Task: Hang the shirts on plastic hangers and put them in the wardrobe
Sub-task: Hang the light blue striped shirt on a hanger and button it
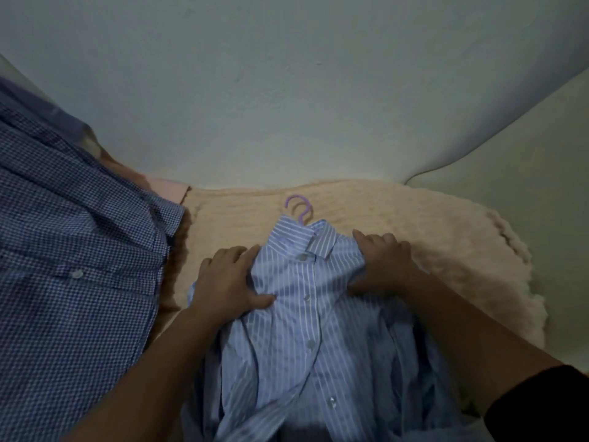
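Note:
A light blue shirt with white stripes (306,320) lies front up and buttoned on a cream fuzzy blanket (430,244). A purple plastic hanger's hook (299,208) sticks out above its collar; the hanger's body is hidden inside the shirt. My left hand (228,279) grips the shirt at its left shoulder, thumb on the front. My right hand (382,266) grips bunched cloth at the right shoulder.
A dark blue checked shirt (73,250) hangs or lies at the left, filling that side. A pink item (165,188) shows behind it. A pale wall (287,90) rises just beyond the blanket, with a corner at the right.

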A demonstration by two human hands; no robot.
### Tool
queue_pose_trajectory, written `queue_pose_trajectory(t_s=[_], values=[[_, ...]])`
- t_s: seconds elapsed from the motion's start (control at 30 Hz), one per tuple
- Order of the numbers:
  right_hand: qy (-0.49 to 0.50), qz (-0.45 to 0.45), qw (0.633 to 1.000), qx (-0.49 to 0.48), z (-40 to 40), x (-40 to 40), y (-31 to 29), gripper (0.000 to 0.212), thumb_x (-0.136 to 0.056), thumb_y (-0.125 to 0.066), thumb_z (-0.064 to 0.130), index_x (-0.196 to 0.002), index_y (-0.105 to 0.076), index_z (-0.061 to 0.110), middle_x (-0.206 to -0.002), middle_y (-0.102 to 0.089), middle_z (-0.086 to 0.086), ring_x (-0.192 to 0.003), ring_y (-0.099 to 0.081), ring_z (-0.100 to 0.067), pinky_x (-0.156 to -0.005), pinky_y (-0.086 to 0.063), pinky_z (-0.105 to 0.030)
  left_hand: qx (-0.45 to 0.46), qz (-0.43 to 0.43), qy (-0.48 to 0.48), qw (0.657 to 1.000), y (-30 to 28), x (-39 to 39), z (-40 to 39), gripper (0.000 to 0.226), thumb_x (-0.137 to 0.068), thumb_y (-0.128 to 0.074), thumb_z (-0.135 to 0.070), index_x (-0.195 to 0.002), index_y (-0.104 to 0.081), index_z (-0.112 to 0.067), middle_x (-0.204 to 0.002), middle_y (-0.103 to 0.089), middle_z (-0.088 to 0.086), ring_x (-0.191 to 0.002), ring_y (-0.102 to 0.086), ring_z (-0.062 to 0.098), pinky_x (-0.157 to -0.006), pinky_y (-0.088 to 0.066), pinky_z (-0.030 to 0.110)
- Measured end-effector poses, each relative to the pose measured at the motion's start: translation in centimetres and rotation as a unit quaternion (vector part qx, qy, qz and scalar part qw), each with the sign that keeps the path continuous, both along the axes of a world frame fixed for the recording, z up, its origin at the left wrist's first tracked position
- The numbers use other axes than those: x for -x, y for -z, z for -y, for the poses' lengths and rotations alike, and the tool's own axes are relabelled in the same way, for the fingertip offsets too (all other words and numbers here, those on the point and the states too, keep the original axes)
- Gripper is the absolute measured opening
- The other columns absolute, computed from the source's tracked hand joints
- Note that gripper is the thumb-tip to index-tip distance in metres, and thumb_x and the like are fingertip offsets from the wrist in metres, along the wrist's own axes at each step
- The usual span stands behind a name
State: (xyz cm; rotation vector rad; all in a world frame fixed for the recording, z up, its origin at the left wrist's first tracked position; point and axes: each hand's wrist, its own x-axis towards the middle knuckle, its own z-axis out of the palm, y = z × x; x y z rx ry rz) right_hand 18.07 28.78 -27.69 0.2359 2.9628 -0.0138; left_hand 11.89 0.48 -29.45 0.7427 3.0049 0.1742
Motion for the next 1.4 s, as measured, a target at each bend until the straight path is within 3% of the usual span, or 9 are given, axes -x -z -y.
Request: queue_pose_trajectory(t_s=[0.13, 0.33, 0.5, 0.63, 0.77, 0.9, 1.07, 1.23, 1.4], values=[[0.010, -0.087, 0.996, 0.006, -0.1, 3.2, -2.0, 0.106, -0.068, -0.061, 0.067, -0.150, -0.012, 0.022, -0.146, -0.029, -0.003, -0.128, -0.030, -0.027, -0.100, -0.026, -0.039, -0.043, -0.094, 0.006, 0.995, -1.8, 4.2, -0.1, 0.107, -0.059, -0.059, -0.077, -0.146, -0.038, -0.018, -0.136, -0.050, 0.012, -0.122, -0.045, 0.035, -0.097, -0.039, 0.049], [0.043, -0.203, 0.978, 0.018, 0.0, 7.8, -2.3, 0.101, -0.071, -0.073, 0.053, -0.149, -0.016, 0.022, -0.146, -0.030, -0.002, -0.127, -0.031, -0.027, -0.100, -0.027, -0.041, -0.044, -0.151, -0.026, 0.987, -2.8, 9.2, -2.1, 0.105, -0.070, -0.072, -0.062, -0.151, -0.025, -0.017, -0.147, -0.037, 0.013, -0.133, -0.034, 0.034, -0.106, -0.029, 0.049], [0.067, -0.128, 0.989, 0.036, 0.4, 7.8, 0.8, 0.100, -0.075, -0.071, 0.051, -0.150, -0.010, 0.024, -0.153, -0.019, -0.001, -0.134, -0.028, -0.028, -0.104, -0.029, -0.043, 0.007, -0.097, -0.066, 0.993, 0.7, 8.3, -3.2, 0.095, -0.078, -0.063, -0.062, -0.152, -0.020, -0.021, -0.155, -0.023, 0.010, -0.141, -0.022, 0.029, -0.110, -0.024, 0.045], [0.071, -0.116, 0.989, 0.066, 0.6, 6.2, 1.2, 0.088, -0.082, -0.065, 0.046, -0.150, -0.014, 0.024, -0.159, -0.010, -0.004, -0.139, -0.026, -0.029, -0.108, -0.027, -0.044, -0.071, -0.129, -0.080, 0.986, 1.3, 5.5, -2.7, 0.075, -0.077, -0.072, -0.044, -0.142, -0.044, -0.017, -0.150, -0.035, 0.016, -0.136, -0.032, 0.035, -0.106, -0.028, 0.052], [-0.001, -0.240, 0.967, 0.085, 1.7, 2.1, 1.4, 0.059, -0.054, -0.077, 0.023, -0.111, -0.069, 0.008, -0.120, -0.061, -0.024, -0.093, -0.064, -0.042, -0.069, -0.054, -0.050, -0.168, -0.137, -0.046, 0.975, 0.7, 1.5, -1.1, 0.042, -0.079, -0.069, -0.029, -0.117, -0.066, -0.012, -0.122, -0.060, 0.013, -0.111, -0.055, 0.036, -0.092, -0.044, 0.046], [-0.008, -0.263, 0.950, 0.170, 3.4, -3.3, 0.7, 0.034, -0.068, -0.061, 0.032, -0.095, -0.073, 0.014, -0.093, -0.068, -0.012, -0.083, -0.063, -0.037, -0.074, -0.050, -0.041, -0.190, -0.024, 0.020, 0.981, 0.0, -3.8, 0.4, 0.029, -0.086, -0.055, -0.032, -0.102, -0.073, -0.016, -0.097, -0.071, 0.000, -0.093, -0.063, 0.021, -0.082, -0.047, 0.031], [0.045, -0.173, 0.949, 0.258, 5.0, -10.2, -0.3, 0.017, -0.084, -0.065, 0.028, -0.095, -0.069, 0.015, -0.090, -0.059, -0.004, -0.086, -0.059, -0.022, -0.074, -0.036, -0.024, -0.225, 0.009, -0.076, 0.971, -1.0, -9.0, 2.5, 0.017, -0.091, -0.058, -0.030, -0.096, -0.073, -0.026, -0.091, -0.070, -0.008, -0.086, -0.064, 0.012, -0.072, -0.048, 0.028], [0.092, -0.124, 0.953, 0.259, 5.4, -15.0, -0.6, 0.020, -0.081, -0.066, 0.041, -0.078, -0.056, 0.025, -0.079, -0.050, 0.002, -0.077, -0.053, -0.018, -0.068, -0.034, -0.025, -0.211, 0.046, -0.135, 0.967, -2.1, -12.7, 4.1, 0.009, -0.090, -0.059, -0.034, -0.085, -0.065, -0.029, -0.076, -0.065, -0.007, -0.069, -0.061, 0.009, -0.065, -0.050, 0.032], [0.111, -0.053, 0.978, 0.170, 6.1, -19.1, -1.8, 0.059, -0.077, -0.063, 0.057, -0.121, -0.047, 0.021, -0.117, -0.051, -0.005, -0.108, -0.055, -0.027, -0.086, -0.046, -0.034, -0.107, 0.145, -0.216, 0.960, -3.2, -15.1, 5.8, 0.046, -0.088, -0.054, -0.057, -0.113, -0.056, -0.019, -0.103, -0.064, -0.001, -0.093, -0.061, 0.018, -0.072, -0.043, 0.029]])
